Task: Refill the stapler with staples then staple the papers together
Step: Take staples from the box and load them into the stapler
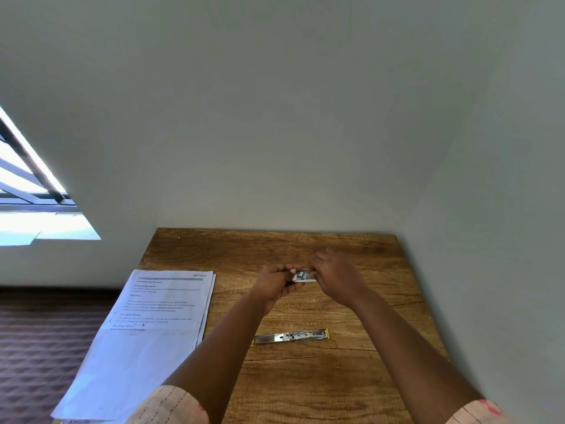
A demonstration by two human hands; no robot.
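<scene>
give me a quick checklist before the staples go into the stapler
1. Stapler opened out flat on the table: ok.
2. Staple box held by both hands, left hand and right hand: ok.
3. Box open, staples showing: ok.
4. A strip pinched out of the box: cannot tell.
5. Stapler channel empty: cannot tell.
6. Papers stacked on the table's left edge, apart from the stapler: ok.

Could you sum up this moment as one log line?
step: getting staples | both hands hold staple box | stapler lies open on table | papers left, unstapled
</scene>
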